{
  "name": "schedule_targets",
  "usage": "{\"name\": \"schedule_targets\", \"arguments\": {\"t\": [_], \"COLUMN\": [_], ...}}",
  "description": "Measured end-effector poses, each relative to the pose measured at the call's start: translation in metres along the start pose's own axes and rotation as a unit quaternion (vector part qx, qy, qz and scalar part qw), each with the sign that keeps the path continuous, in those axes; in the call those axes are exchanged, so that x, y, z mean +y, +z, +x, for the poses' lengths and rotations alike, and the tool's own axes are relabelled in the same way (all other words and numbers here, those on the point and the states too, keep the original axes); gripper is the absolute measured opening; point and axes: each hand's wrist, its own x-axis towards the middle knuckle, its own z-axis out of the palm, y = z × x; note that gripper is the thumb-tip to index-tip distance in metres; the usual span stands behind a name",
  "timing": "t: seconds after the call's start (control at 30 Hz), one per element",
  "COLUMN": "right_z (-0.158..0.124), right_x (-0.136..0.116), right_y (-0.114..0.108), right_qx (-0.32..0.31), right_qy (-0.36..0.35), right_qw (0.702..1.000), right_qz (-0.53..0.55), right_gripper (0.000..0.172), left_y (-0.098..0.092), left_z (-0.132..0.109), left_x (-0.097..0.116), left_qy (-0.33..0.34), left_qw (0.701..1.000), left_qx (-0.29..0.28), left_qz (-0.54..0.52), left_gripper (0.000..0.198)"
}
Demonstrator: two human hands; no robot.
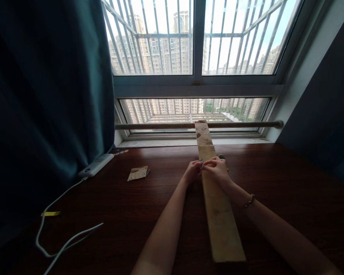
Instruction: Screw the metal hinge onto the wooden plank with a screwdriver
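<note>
A long pale wooden plank [219, 214] lies lengthwise on the dark wooden table [275, 183], running from the near edge to the window rail. My left hand [192, 172] rests against the plank's left side, fingers curled. My right hand [218, 170] lies over the plank's top, fingers pinched together beside the left hand. Between the fingertips sits a small dark object [202, 165] that I cannot make out. Behind my right hand something small with yellow and green [222, 157] peeks out.
A small flat wood offcut [138, 173] lies left of the hands. A white power bank [96, 165] with a white cable [60, 233] sits at the far left by the teal curtain [46, 95]. A metal rail [160, 125] runs below the barred window.
</note>
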Motion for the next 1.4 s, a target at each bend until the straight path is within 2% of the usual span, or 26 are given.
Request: {"name": "schedule_targets", "arguments": {"t": [0.13, 0.2, 0.43, 0.67, 0.9, 1.1, 1.4], "right_z": [0.004, 0.011, 0.046, 0.045, 0.040, 0.041, 0.039], "right_x": [-0.001, -0.003, 0.004, 0.004, 0.002, 0.005, 0.004], "right_y": [-0.008, -0.012, -0.008, -0.008, -0.004, -0.006, -0.005], "right_qx": [-0.003, -0.008, -0.086, -0.129, -0.088, -0.122, -0.115], "right_qy": [0.023, 0.024, -0.011, -0.030, -0.034, -0.040, -0.043], "right_qw": [0.986, 0.980, 0.995, 0.991, 0.994, 0.991, 0.992], "right_qz": [0.165, 0.199, 0.054, 0.016, -0.055, -0.026, -0.023], "right_gripper": [0.025, 0.028, 0.018, 0.010, 0.014, 0.014, 0.012], "left_y": [-0.001, -0.001, -0.003, -0.004, -0.003, -0.002, -0.002], "left_z": [0.000, 0.001, 0.004, 0.003, 0.003, 0.002, 0.000], "left_x": [-0.001, -0.001, -0.002, -0.002, -0.002, 0.001, 0.002], "left_qy": [0.002, 0.002, -0.011, -0.002, -0.003, -0.007, 0.000], "left_qw": [1.000, 1.000, 1.000, 1.000, 1.000, 1.000, 0.999], "left_qx": [-0.008, -0.009, 0.006, -0.010, 0.005, -0.005, -0.032], "left_qz": [0.003, 0.003, 0.004, 0.005, 0.013, 0.007, -0.013], "left_gripper": [0.023, 0.024, 0.024, 0.028, 0.028, 0.030, 0.032]}}
